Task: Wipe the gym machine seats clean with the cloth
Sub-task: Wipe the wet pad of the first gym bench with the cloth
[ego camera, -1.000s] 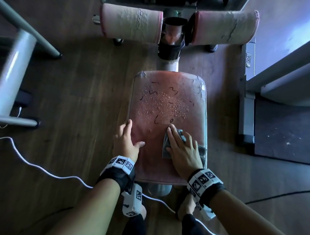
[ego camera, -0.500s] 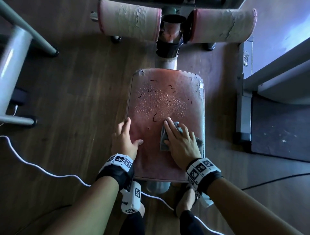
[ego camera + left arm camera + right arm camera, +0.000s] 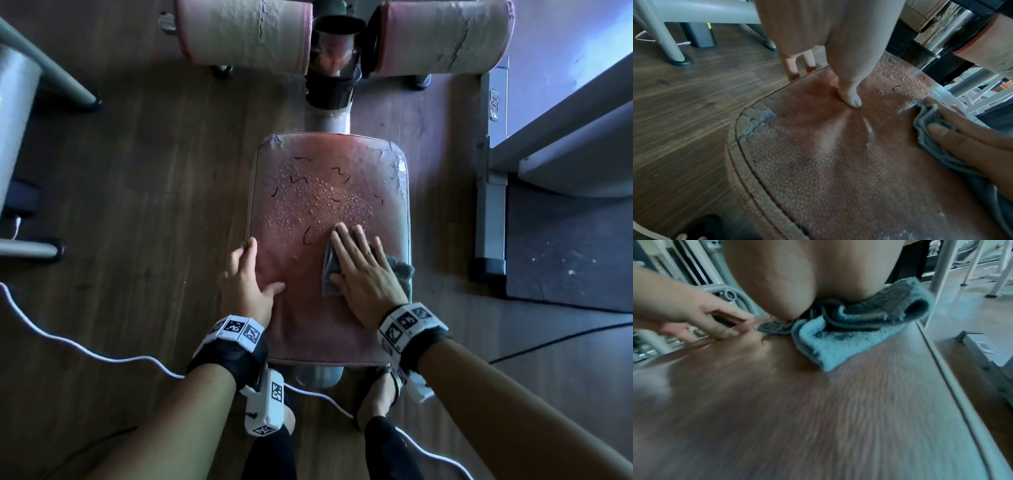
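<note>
Grey-blue terry cloth (image 3: pixel 328 270) lies flattened under my right hand (image 3: pixel 363 274), fingers (image 3: pixel 360 240) straight, on the worn reddish padded seat (image 3: pixel 308 329). My left hand (image 3: pixel 244 279) braces the seat's 9 o'clock edge, unclenched. Water droplets (image 3: pixel 318 205) lie at 12 o'clock, just beyond my right fingertips; seat runs 6-to-12.

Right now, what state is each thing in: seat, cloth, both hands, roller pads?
Seat: far half wet with droplets and dark squiggly marks, near half without droplets.
Cloth: folded, pressed flat on the seat.
Right hand: fingers straight, pressing the cloth.
Left hand: resting on the seat's left edge, thumb on top.
Roller pads: covering cracked.
</note>
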